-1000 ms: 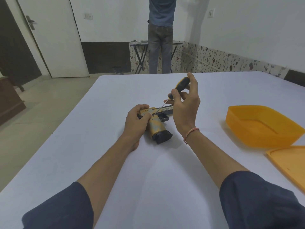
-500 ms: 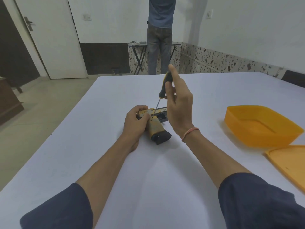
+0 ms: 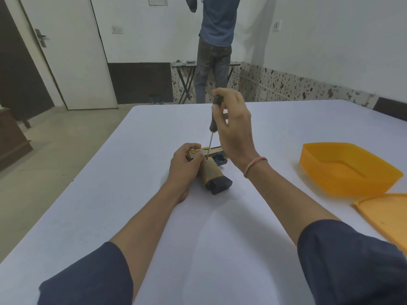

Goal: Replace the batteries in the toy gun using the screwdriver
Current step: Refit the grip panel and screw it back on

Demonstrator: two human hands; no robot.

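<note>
1. The toy gun [image 3: 212,172] lies on its side on the desk [image 3: 198,227], grip toward the person. It sits mid-desk, well apart from the orange tub [image 3: 343,170] and lid [image 3: 385,214] on the right.
2. The left hand [image 3: 186,165] pins the rear of the gun, fingers [image 3: 195,147] curled and clamped on the body.
3. The right hand [image 3: 235,133] holds the screwdriver [image 3: 214,124], fingers [image 3: 236,100] wrapped round the handle. The shaft is near upright and the tip is down on the gun just beside the left thumb.
4. The step looks like undoing the battery cover screw. Whether the tip is seated in the screw head cannot be told, because it is too small.
5. To do it well, the shaft should stay square to the cover, with push first and turn second. A tilted shaft will likely cam out.
6. The left hand should bear down so the gun does not spin on the smooth desk.
7. Slip risk: the tip is close to the left thumb, so that thumb is better moved back a bit.
8. The loose screw could go in the tub, as it is probably tiny and easy to lose.
</note>
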